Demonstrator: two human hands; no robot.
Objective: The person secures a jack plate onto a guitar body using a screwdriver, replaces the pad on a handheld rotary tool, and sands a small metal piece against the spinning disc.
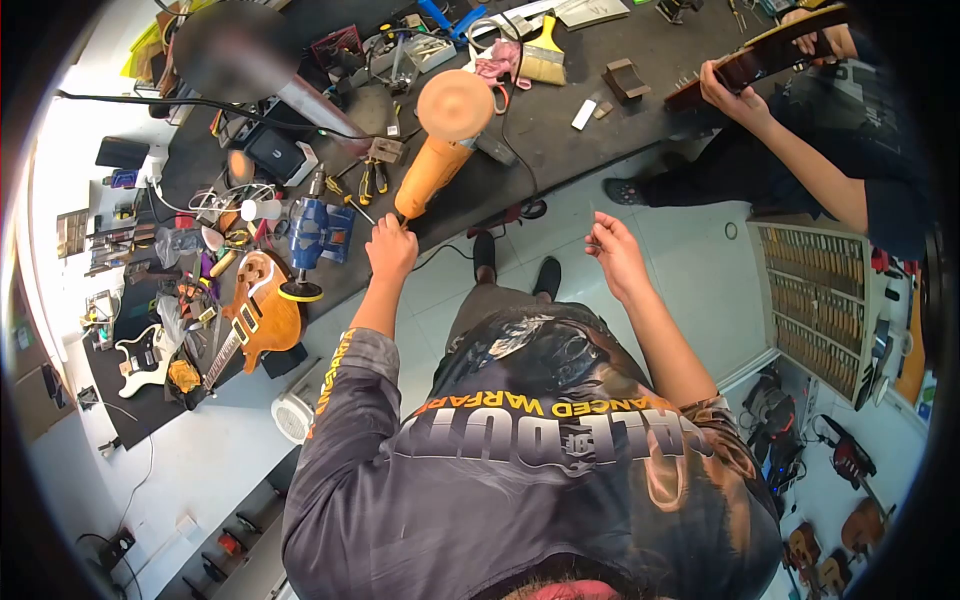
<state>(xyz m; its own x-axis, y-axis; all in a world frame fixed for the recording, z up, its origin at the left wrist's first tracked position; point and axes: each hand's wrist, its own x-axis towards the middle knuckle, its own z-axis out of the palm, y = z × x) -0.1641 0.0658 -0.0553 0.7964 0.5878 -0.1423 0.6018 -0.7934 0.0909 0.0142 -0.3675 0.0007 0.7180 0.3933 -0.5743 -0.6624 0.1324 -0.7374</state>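
Observation:
An orange power polisher (436,165) lies on the dark workbench, its round tan pad (456,105) facing up and its rear end toward me. My left hand (392,247) is closed at that rear end, fingers curled around it; a screwdriver tip lies close by. Out over the floor, away from the bench, my right hand (615,250) has its fingertips pinched together. A thin pale sliver seems to stick up from them, too small to name. Left of the polisher stands a blue drill (318,232) with a yellow-edged round pad.
An amber guitar body (266,310) and a white one (147,362) lie among tools on the left. A wide brush (543,55) and scissors are at the back. At right a co-worker's hand (735,95) holds a dark guitar part. A drawer rack (815,300) stands below.

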